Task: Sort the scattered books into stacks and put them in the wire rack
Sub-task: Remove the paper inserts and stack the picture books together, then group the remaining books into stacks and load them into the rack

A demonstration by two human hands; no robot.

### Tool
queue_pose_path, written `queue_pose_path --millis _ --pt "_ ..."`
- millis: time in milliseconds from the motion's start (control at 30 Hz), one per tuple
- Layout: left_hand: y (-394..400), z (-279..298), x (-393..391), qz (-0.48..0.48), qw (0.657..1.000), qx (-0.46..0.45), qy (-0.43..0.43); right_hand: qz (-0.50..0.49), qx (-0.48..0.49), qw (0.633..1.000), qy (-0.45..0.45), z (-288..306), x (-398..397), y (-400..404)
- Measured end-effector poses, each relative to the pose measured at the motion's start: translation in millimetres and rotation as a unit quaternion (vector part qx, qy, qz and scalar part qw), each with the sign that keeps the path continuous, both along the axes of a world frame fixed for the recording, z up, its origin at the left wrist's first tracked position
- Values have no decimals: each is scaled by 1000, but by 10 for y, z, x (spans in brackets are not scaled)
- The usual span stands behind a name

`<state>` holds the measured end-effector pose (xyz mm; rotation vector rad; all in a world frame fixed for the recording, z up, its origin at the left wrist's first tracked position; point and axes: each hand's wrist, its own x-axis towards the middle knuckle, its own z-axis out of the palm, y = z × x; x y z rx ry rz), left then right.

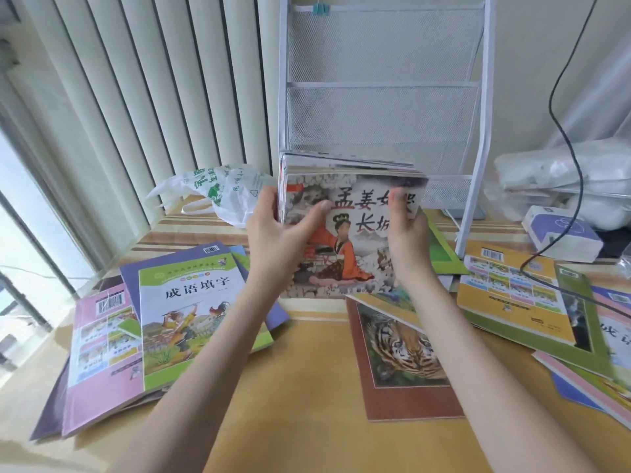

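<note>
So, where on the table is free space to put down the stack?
Both hands, left hand and right hand, grip the stack of books. Bare table lies between the green book and the tiger book. The right side is crowded with overlapping books.

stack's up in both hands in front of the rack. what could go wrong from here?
1. The stack of thin books is gripped only at its side edges by the left hand and right hand; its top edges look uneven, so middle books may slip out.
2. The wire rack pockets are narrow, so a fanned stack could snag on a rim.
3. The black cable hangs beside the rack and could catch the right arm.
</note>
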<state>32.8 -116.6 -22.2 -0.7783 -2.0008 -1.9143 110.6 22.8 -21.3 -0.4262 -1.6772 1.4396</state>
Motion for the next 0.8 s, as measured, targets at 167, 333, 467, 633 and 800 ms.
queue_pose_path --millis 167,333,467,633,800 --pt "293 184 -716 -10 999 -38 3 -16 -3 1000 1 98 -657 304" --pt "358 -35 -1174 8 997 -73 1 12 18 1000 4 -63 -1101 389" --pt "328 -207 -1335 29 995 -90 10 -6 65 998 18 -216 -1271 408" --pt "293 -538 -1323 41 984 -173 -13 -20 77 997 -23 -554 -1211 404" --pt "264 -559 -1309 83 971 -223 3 -44 95 991 -81 -586 -1178 393"
